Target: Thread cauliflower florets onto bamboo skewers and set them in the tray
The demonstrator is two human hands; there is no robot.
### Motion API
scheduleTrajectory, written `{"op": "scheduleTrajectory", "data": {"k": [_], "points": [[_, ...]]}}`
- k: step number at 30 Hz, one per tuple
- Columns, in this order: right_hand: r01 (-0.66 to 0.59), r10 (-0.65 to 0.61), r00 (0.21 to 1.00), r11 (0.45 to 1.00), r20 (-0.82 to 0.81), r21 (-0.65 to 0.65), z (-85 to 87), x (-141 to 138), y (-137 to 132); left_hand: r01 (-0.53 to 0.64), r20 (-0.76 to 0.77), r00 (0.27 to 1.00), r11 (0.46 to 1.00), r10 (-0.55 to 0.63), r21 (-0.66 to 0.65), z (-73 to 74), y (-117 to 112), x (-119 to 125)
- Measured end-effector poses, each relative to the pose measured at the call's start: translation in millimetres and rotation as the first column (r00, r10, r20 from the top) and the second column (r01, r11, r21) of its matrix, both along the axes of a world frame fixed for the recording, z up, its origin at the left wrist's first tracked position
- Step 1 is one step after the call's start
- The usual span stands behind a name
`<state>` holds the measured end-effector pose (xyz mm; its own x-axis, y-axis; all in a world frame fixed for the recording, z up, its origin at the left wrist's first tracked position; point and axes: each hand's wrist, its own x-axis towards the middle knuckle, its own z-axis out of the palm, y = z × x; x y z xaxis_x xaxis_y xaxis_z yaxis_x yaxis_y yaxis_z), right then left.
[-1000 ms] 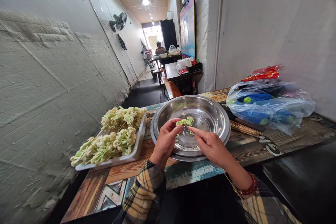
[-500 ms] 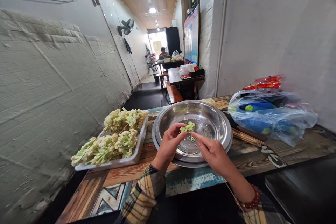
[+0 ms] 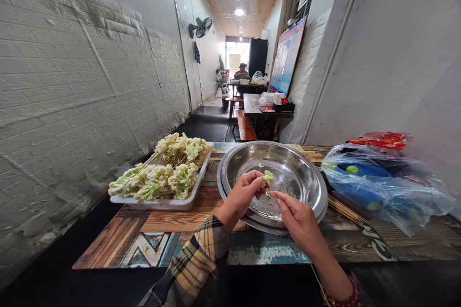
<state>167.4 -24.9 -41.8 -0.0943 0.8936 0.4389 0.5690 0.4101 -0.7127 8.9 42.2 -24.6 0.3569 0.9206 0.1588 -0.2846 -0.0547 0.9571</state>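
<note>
My left hand pinches a small pale green cauliflower floret over a wide steel basin. My right hand is just beside it, fingers pinched together near the floret's underside; what they grip is too thin to name. Small crumbs lie on the basin's bottom. To the left stands a white tray heaped with skewered cauliflower. A bundle of bamboo skewers lies right of the basin.
A wooden patterned table holds everything. A clear plastic bag with blue packs and a red packet sits at the right. A brick wall runs along the left. Far down the room a person sits at a table.
The view has swung left and down. My two hands stay together over the basin, the floret turned a little in my left fingers.
</note>
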Motion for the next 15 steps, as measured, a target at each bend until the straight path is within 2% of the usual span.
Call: {"op": "scheduleTrajectory", "data": {"k": [5, 15], "points": [[0.040, -0.039, 0.999, 0.999, -0.006, 0.015, 0.6, -4.7, 0.2, 0.020, -0.030, 0.999, 0.999, -0.018, 0.051, -1.4, 0.6, -2.0], [0.089, -0.089, 0.996, 0.996, -0.001, -0.003, 2.8, -9.4, 2.4, 0.066, -0.141, 0.988, 0.995, -0.055, 0.070, -1.7, 5.8, -3.8]]}}
